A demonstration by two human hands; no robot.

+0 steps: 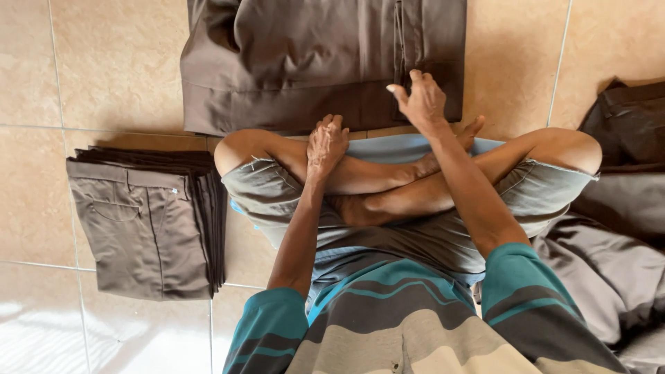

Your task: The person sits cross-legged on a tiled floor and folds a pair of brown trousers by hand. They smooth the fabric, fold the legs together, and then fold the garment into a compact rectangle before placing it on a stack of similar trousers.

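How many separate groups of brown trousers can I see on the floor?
3: a neat folded stack at left, one pair spread out in front under the right hand, and an unfolded heap at right, partly cut off.
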